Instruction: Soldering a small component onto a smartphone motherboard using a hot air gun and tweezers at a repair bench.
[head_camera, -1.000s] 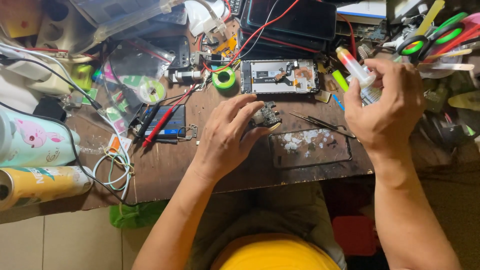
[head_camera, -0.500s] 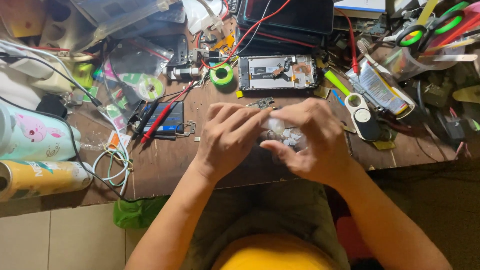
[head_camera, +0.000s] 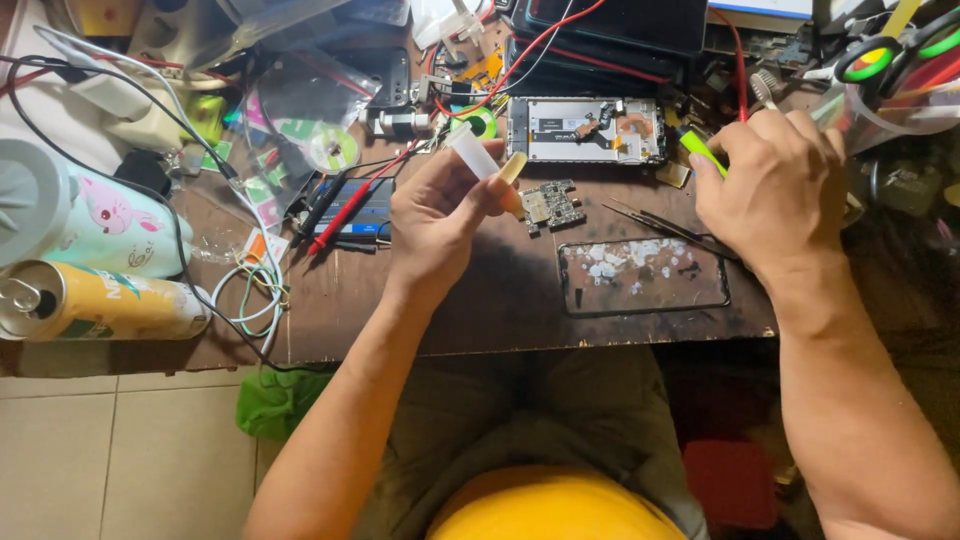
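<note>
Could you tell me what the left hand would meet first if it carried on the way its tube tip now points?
The left hand holds a small tube whose tip aims down-right at the small circuit board on the table. That board would likely come first; the tip looks close to it, though height above it is unclear.

The left hand (head_camera: 440, 215) grips a small white tube (head_camera: 483, 165), its tip beside the thumb, just above a circuit board (head_camera: 551, 206). The right hand (head_camera: 775, 190) pinches a green tool (head_camera: 703, 152) at its fingertips.

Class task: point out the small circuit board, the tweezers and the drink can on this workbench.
circuit board (head_camera: 552, 206), head view, middle of the board.
tweezers (head_camera: 668, 227), head view, midway along the prongs.
drink can (head_camera: 110, 300), head view, side of the can.
</note>
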